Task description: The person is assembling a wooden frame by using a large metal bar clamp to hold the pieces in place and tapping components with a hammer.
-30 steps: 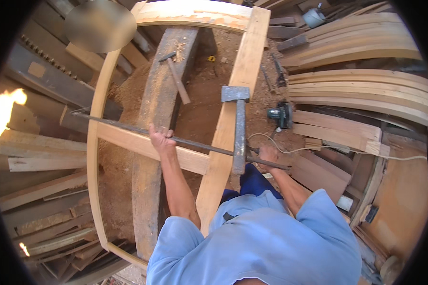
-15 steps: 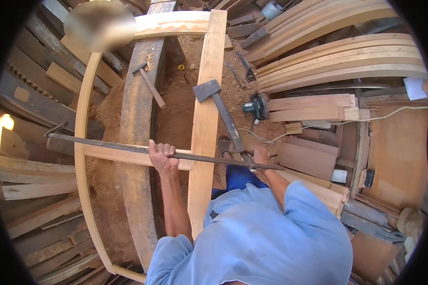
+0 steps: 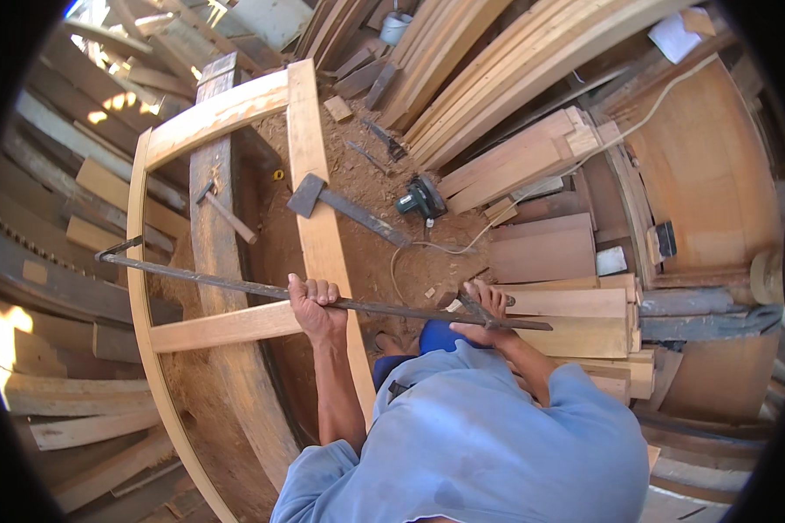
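Observation:
My left hand (image 3: 316, 307) is wrapped round the dark metal bar of a long bar clamp (image 3: 392, 309), held across a pale wooden frame (image 3: 323, 253). The clamp's hooked far end overlaps the frame's left rail. At the clamp's right end, my right hand (image 3: 488, 314) is closed around its jaw and screw part; the fingers partly hide the grip. Beyond my left hand, a large dark mallet (image 3: 306, 195) lies with its head on the frame's right rail. The frame rests over a thick weathered beam (image 3: 221, 253), on which a small hammer (image 3: 228, 216) lies.
A green circular saw (image 3: 422, 199) sits on the sawdust-covered ground, its pale cord (image 3: 506, 209) running right. Long boards (image 3: 532, 70) are stacked at the upper right, shorter planks (image 3: 545, 248) beside my right arm. Old timber (image 3: 70, 383) lines the left side.
The clamp has shifted right relative to the frame, bringing its hooked end from outside the left rail onto it. My right hand has turned around the jaw part. The whole view has also swung.

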Demonstrator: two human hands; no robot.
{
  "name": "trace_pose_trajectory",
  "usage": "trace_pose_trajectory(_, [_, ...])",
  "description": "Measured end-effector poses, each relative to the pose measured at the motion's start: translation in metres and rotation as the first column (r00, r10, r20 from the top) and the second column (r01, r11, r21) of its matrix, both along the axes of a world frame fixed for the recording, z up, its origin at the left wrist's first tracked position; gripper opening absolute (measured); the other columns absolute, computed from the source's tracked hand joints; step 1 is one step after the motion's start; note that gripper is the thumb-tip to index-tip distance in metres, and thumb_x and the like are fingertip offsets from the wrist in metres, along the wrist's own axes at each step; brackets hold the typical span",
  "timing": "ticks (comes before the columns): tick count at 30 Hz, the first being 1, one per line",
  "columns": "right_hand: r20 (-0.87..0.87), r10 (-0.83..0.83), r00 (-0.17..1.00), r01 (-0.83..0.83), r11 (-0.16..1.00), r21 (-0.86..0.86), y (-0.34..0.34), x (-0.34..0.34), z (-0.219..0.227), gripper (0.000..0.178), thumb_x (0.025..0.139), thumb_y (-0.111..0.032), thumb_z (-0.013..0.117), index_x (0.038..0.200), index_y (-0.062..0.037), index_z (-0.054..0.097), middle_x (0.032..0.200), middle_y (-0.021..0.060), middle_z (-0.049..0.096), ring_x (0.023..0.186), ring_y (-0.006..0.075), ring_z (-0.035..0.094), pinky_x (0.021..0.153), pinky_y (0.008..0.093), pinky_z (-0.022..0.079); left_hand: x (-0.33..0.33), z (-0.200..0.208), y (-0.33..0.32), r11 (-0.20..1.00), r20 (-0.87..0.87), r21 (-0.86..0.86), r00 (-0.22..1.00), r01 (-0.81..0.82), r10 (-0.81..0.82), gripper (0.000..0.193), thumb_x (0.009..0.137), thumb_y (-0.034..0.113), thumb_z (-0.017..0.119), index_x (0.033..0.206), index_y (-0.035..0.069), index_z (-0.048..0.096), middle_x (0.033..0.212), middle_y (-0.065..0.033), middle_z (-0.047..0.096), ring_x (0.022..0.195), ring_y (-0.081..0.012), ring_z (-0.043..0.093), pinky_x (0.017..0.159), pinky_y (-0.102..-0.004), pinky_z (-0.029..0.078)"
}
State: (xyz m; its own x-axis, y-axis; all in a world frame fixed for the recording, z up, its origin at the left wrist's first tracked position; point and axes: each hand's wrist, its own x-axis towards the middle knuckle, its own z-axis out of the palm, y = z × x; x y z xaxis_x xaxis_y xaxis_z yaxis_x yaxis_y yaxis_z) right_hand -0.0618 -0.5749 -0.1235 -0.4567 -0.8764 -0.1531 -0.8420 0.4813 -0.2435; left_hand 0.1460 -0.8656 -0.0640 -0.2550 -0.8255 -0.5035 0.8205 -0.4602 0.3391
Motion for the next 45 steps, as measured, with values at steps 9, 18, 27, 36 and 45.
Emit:
trace_pose_trajectory(9, [0.552,-0.114,0.826,0.334,0.888,-0.316,0.078,-0.014,0.008,0.115,0.075,-0.072,0.070,0.151,0.0017,0.026,0.149,0.0208,0.032,0.134,0.0370,0.036,0.113,0.0466,0.028,-0.073,0.030,0.040,0.978,0.127,-0.102,0.978,0.182,-0.168,0.041,0.106,0.034,0.050,0.070,0.018,0.037,0.054,0.0042,0.029,0.046,-0.0078,0.031,0.044,-0.0246,0.033])
trace_pose_trajectory(18, [0.995,0.034,0.089,0.970,0.224,-0.094,0.192,-0.023,0.035,0.079,0.096,-0.050,0.062,0.153,-0.0095,0.024,0.100,-0.0018,0.059,0.091,0.0119,0.057,0.080,0.0277,0.048,-0.196,0.043,0.148,0.838,0.104,-0.122,0.847,0.531,-0.522,0.039,0.104,0.032,0.052,0.071,0.017,0.038,0.062,0.0030,0.030,0.057,-0.0126,0.031,0.058,-0.0318,0.034])
trace_pose_trajectory(27, [0.920,0.163,0.356,0.784,-0.589,-0.198,0.245,0.012,0.092,0.041,0.098,-0.027,0.064,0.133,-0.0137,0.049,0.114,0.0064,0.067,0.097,0.0191,0.065,0.083,0.0323,0.054,-0.259,0.036,0.222,0.490,-0.064,-0.071,0.487,0.869,-0.871,0.040,0.103,0.034,0.053,0.072,0.010,0.046,0.067,-0.0038,0.044,0.067,-0.0211,0.046,0.082,-0.0447,0.050])
trace_pose_trajectory(36, [0.695,-0.202,0.690,0.212,-0.862,-0.461,0.285,0.067,0.160,0.043,0.099,-0.016,0.062,0.138,-0.0130,0.043,0.120,0.0123,0.065,0.104,0.0241,0.065,0.093,0.0372,0.053,-0.239,0.012,0.323,-0.073,-0.339,0.037,-0.056,0.997,-0.939,0.047,0.109,0.037,0.029,0.095,-0.002,0.054,0.093,-0.0168,0.064,0.111,-0.0360,0.062,0.106,-0.0583,0.045])
trace_pose_trajectory(45, [0.515,-0.843,0.156,0.166,-0.492,-0.855,0.282,0.124,0.220,0.080,0.104,-0.028,0.050,0.159,-0.0094,-0.005,0.128,0.0187,0.058,0.105,0.0264,0.064,0.096,0.0418,0.050,-0.203,-0.017,0.411,-0.312,-0.379,0.282,-0.194,0.907,-0.905,0.041,0.108,0.026,0.025,0.110,-0.010,0.045,0.101,-0.0235,0.065,0.113,-0.0432,0.063,0.106,-0.0583,0.048])
